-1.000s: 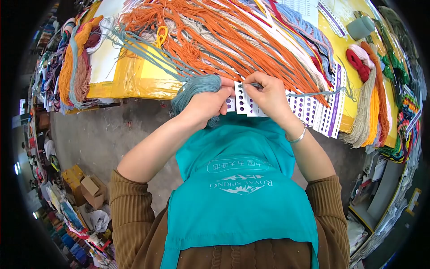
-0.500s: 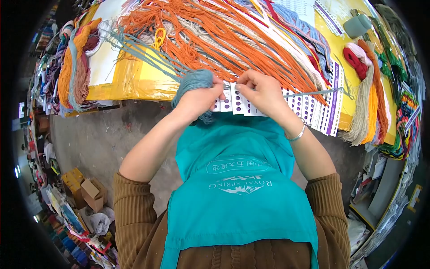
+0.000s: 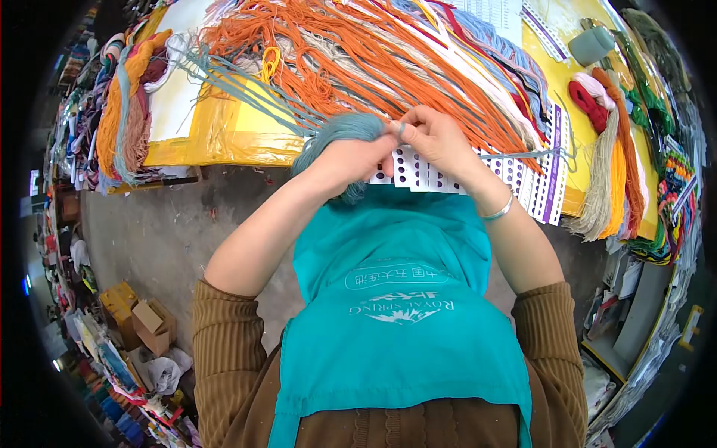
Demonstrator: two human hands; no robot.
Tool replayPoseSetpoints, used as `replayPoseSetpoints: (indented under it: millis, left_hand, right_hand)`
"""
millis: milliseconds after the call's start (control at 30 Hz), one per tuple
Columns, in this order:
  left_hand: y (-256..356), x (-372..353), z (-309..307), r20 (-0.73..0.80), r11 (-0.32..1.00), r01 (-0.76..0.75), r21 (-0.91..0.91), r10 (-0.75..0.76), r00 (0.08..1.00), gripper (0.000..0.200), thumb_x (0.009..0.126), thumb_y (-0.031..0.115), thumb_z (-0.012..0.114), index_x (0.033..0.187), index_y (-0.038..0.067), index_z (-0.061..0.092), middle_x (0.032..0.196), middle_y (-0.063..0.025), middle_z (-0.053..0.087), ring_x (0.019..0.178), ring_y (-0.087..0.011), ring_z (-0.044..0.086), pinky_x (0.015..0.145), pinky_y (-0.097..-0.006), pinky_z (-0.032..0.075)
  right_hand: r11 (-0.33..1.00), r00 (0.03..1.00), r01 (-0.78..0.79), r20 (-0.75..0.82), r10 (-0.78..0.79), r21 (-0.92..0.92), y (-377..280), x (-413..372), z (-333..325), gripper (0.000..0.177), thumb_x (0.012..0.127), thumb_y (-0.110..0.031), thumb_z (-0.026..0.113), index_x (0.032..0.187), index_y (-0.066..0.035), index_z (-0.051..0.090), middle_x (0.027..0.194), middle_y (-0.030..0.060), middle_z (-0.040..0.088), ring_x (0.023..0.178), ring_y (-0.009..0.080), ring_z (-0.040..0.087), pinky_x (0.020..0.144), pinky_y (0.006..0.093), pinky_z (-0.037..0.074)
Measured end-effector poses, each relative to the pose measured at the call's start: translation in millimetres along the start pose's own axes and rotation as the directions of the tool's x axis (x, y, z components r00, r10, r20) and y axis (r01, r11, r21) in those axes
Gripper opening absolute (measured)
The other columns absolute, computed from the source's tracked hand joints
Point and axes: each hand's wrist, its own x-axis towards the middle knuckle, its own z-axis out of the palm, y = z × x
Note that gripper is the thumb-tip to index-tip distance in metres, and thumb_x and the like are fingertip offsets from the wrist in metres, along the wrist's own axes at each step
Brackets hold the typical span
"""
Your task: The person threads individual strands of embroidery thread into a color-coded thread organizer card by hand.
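Note:
My left hand is closed around a grey-blue skein of thread, whose loose strands trail to the upper left across the table. My right hand pinches a strand of the same thread, and its fingertips meet those of my left hand. From under the right hand a grey-blue strand stretches right. Below both hands lies a row of white cards with punched holes, partly covered by the hands. Long orange threads spread over the table just beyond.
The table has a yellow, taped front edge. Coloured skeins hang at its left corner, others at the right. A purple-and-white card lies near the right edge. A grey-green cup-like object stands farther back. Cardboard boxes sit on the floor.
My left hand has moved right with the grey-blue skein, closing the gap to my right hand. The fingertips now meet. My right hand has shifted only slightly.

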Motion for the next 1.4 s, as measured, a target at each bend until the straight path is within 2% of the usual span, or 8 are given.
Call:
replayPoseSetpoints:
  millis: [167, 267, 600, 700, 800, 967, 1133, 1400]
  left_hand:
    - [15.4, 7.4, -1.1, 0.073, 0.723, -0.297, 0.623, 0.325, 0.943, 0.019, 0.092, 0.023, 0.056, 0.08, 0.01, 0.061, 0.06, -0.0003, 0.056, 0.044, -0.0054, 0.039, 0.04, -0.0233, 0.026]
    - [10.3, -3.0, -21.6, 0.153, 0.909, 0.113, -0.402, -0.055, 0.987, 0.018, 0.093, 0.02, 0.056, 0.077, 0.011, 0.055, 0.061, 0.0038, 0.049, 0.044, -0.003, 0.036, 0.038, -0.0214, 0.025]
    - [14.4, -38.5, -296.7, -0.272, 0.523, -0.403, -0.751, 0.311, 0.911, 0.019, 0.098, 0.02, 0.052, 0.086, 0.005, 0.056, 0.067, 0.0016, 0.051, 0.05, -0.0088, 0.043, 0.046, -0.0199, 0.036]
    - [19.4, -21.8, -325.6, -0.727, 0.469, -0.669, -0.576, 0.081, 0.682, 0.027, 0.099, 0.025, 0.053, 0.105, -0.001, 0.06, 0.085, -0.0068, 0.063, 0.059, -0.0134, 0.047, 0.056, -0.024, 0.043]
    - [28.1, -14.6, -241.4, -0.761, 0.665, -0.624, -0.411, 0.126, 0.636, 0.042, 0.1, 0.032, 0.051, 0.122, -0.004, 0.057, 0.126, -0.0168, 0.061, 0.101, -0.022, 0.062, 0.081, -0.0324, 0.051]
    - [32.0, -51.9, -116.1, -0.237, 0.507, -0.381, -0.773, 0.326, 0.915, 0.066, 0.102, 0.043, 0.03, 0.144, -0.008, 0.033, 0.149, -0.0227, 0.037, 0.141, -0.0318, 0.034, 0.114, -0.0458, 0.03]
    - [22.2, -56.6, -62.1, -0.136, 0.422, -0.297, -0.857, 0.37, 0.919, 0.066, 0.102, 0.045, 0.031, 0.145, -0.006, 0.033, 0.151, -0.0209, 0.035, 0.139, -0.0303, 0.036, 0.114, -0.0435, 0.031]
    - [8.8, -58.2, -30.8, -0.049, 0.621, -0.326, -0.713, 0.419, 0.907, 0.065, 0.102, 0.042, 0.029, 0.144, -0.007, 0.034, 0.142, -0.0151, 0.047, 0.126, -0.0219, 0.049, 0.104, -0.0353, 0.042]
  right_hand:
    - [0.982, 0.994, -0.039, 0.109, 0.019, 0.184, -13.6, -6.5, -7.4, 0.04, 0.09, -0.038, 0.065, 0.105, -0.001, 0.061, 0.071, 0.0027, 0.062, 0.066, 0.0084, 0.057, 0.059, 0.0251, 0.044]
    - [0.996, 0.992, -0.079, 0.101, 0.073, 0.048, -18.2, -5.0, -8.4, 0.033, 0.09, -0.03, 0.064, 0.108, -0.003, 0.059, 0.069, -0.0001, 0.058, 0.06, 0.0067, 0.051, 0.057, 0.0247, 0.041]
    - [0.98, 0.975, -0.131, 0.158, 0.154, -0.152, -19.8, -0.5, -12.2, 0.033, 0.083, -0.025, 0.061, 0.109, -0.004, 0.06, 0.081, 0.0101, 0.067, 0.074, 0.0202, 0.064, 0.072, 0.0351, 0.049]
    - [0.982, 0.98, -0.134, 0.128, 0.151, -0.132, -23.0, -4.7, -11.6, 0.033, 0.082, -0.023, 0.062, 0.109, -0.003, 0.06, 0.076, 0.0086, 0.067, 0.071, 0.0192, 0.065, 0.07, 0.0347, 0.048]
    - [0.985, 0.984, -0.116, 0.121, 0.131, -0.129, -22.2, -6.0, -11.2, 0.034, 0.083, -0.024, 0.062, 0.109, -0.003, 0.06, 0.072, 0.0075, 0.066, 0.07, 0.0184, 0.065, 0.069, 0.0342, 0.048]
    - [0.995, 0.993, -0.063, 0.096, 0.07, -0.076, -21.8, -4.7, -4.1, 0.027, 0.085, -0.02, 0.062, 0.105, -0.002, 0.062, 0.073, 0.0072, 0.067, 0.069, 0.0147, 0.064, 0.066, 0.0312, 0.048]
    - [0.918, 0.979, 0.203, -0.092, -0.183, 0.341, -62.1, -8.8, 36.6, 0.014, 0.087, -0.008, 0.065, 0.097, 0.001, 0.067, 0.084, 0.0036, 0.067, 0.074, 0.0076, 0.061, 0.067, 0.024, 0.049]
    - [0.681, 0.995, -0.071, 0.095, 0.003, 0.729, -97.4, -17.6, 64.1, 0.01, 0.086, -0.01, 0.069, 0.091, -0.002, 0.067, 0.076, 0.0006, 0.062, 0.065, 0.0059, 0.055, 0.054, 0.0203, 0.042]
